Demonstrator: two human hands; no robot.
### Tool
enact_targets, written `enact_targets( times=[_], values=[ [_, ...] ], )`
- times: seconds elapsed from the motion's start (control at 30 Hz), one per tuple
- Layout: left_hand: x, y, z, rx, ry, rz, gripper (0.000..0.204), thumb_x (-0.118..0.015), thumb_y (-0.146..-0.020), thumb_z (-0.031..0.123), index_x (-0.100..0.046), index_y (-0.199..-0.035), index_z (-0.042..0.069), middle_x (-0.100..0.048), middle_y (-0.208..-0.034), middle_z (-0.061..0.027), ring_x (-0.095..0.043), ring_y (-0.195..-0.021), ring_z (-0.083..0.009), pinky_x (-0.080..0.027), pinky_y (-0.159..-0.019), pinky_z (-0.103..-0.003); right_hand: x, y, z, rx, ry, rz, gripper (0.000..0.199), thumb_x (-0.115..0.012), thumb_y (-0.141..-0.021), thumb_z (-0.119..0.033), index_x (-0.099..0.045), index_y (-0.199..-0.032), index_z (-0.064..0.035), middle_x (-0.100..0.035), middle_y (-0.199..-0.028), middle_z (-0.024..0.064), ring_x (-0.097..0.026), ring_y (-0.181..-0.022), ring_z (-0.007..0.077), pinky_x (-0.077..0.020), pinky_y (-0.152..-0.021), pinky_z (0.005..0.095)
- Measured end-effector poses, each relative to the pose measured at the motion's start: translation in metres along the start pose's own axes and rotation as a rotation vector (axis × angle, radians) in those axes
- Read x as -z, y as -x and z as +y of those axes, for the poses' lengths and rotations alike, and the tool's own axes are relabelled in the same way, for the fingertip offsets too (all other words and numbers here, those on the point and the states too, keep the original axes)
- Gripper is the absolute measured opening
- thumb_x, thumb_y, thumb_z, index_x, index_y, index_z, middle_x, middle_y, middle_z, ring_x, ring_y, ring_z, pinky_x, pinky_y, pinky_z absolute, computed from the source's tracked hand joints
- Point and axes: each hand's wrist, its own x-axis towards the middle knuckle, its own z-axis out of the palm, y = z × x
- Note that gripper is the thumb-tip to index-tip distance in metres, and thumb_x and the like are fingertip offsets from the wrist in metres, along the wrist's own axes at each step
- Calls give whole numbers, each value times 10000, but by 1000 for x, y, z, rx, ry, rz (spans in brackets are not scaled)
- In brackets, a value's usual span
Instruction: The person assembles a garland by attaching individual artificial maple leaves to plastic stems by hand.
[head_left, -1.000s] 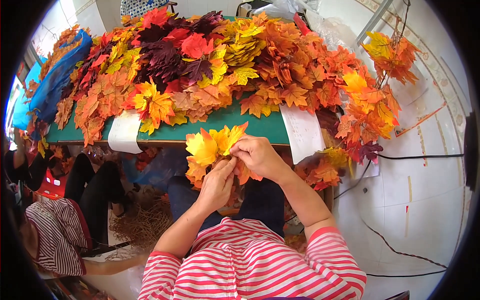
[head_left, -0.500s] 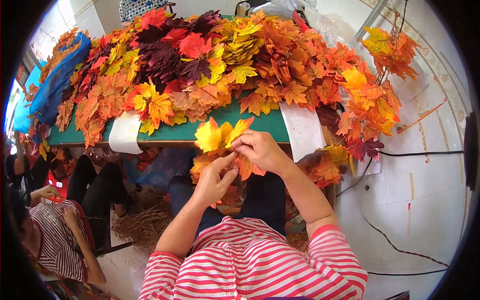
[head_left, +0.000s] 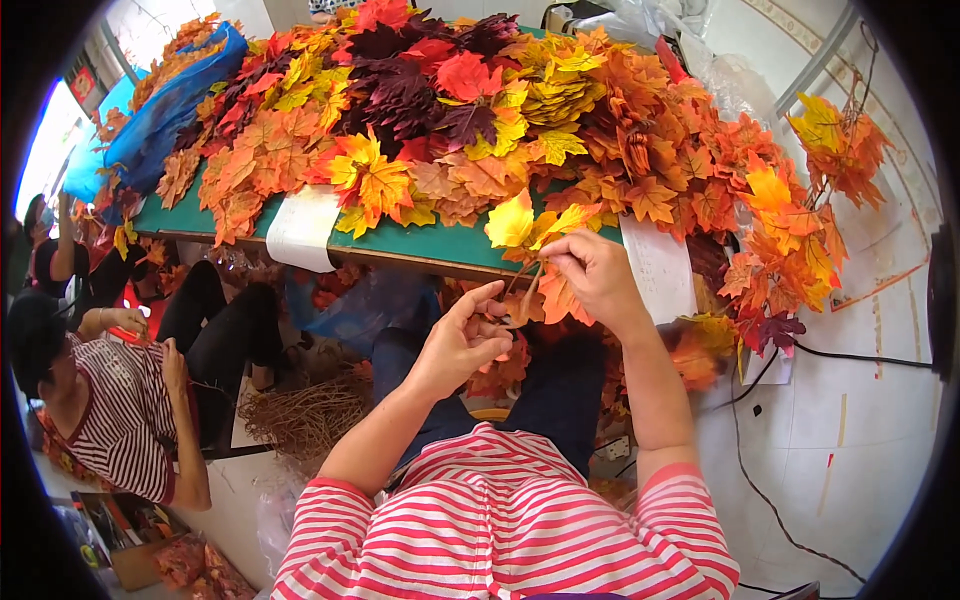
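Note:
Just beyond my lap, my right hand (head_left: pixel 602 277) pinches a spray of artificial maple leaves (head_left: pixel 512 222) by its stem. The spray has yellow leaves at the top and orange ones hanging below the fingers. Its thin brown stem (head_left: pixel 527 290) is smeared by motion between my two hands. My left hand (head_left: pixel 462 338) is held lower and to the left, fingers apart and curved beside the stem. Whether its fingertips touch the stem is hard to see. Behind the hands, a large heap of artificial leaves (head_left: pixel 400 100) in orange, yellow, red and dark purple covers the green table (head_left: pixel 400 243).
White papers (head_left: pixel 303 230) hang over the table's front edge. On the right, a finished-looking leafy branch (head_left: pixel 785 215) hangs by a metal pole (head_left: pixel 815 65). Black cables (head_left: pixel 860 357) cross the tiles. Brown stems (head_left: pixel 300 415) lie bundled at left, beside a seated person (head_left: pixel 125 400) handling something red.
My left hand has come off the spray and its fingers have spread. My right hand still holds the spray. The view has shifted, so the table sits further right.

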Motion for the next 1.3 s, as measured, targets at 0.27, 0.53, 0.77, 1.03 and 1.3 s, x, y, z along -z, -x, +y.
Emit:
enact_targets(
  times=[0.27, 0.53, 0.77, 1.03, 1.3],
  values=[
    [7, 2, -3, 127, 232, -4, 270, -495, -940, 148, -536, -1164, 4, -578, -806, 2, -586, -681, -80, -509, -660, -212, -1, -14, 0, 19, 49, -5, 105, -581, -800, -3, -653, -875, 15, -632, -818, 107, -622, -730, 199, -471, -646, 277],
    [-8, -1, 0, 277, 589, -127, 351, -524, -930, 244, -536, -1222, 50, -508, -701, 33, -350, -534, -73, -325, -503, -207, -27, -4, 0, 87, -59, -5, 97, -607, -779, -2, -645, -867, 9, -634, -823, 112, -623, -729, 224, -481, -651, 284],
    [-20, -4, -1, 245, 338, -120, 176, -603, -880, 173, -621, -1006, 51, -618, -913, -3, -553, -734, -51, -433, -596, -176, -38, 12, 7, 135, -59, -6, 126, -656, -747, -45, -643, -872, -36, -630, -878, 100, -617, -803, 246, -478, -710, 317],
    [-15, -5, -7, 58, 399, 66, 174, -566, -904, 196, -621, -1004, 64, -567, -767, 7, -509, -661, -66, -402, -551, -206, -21, 45, -19, 397, 465, 255, 265, -647, -761, -116, -645, -1024, -149, -585, -1185, 36, -463, -1202, 227, -199, -1063, 424],
    [-19, -8, 1, -252, -110, 193, 232, -584, -898, 165, -600, -1058, -2, -642, -916, -15, -557, -649, -61, -449, -567, -184, -40, 46, -13, 169, -48, 135, 388, -684, -759, -218, -588, -1120, -112, -618, -1081, 61, -443, -1212, 223, -164, -1073, 432]
  ],
)
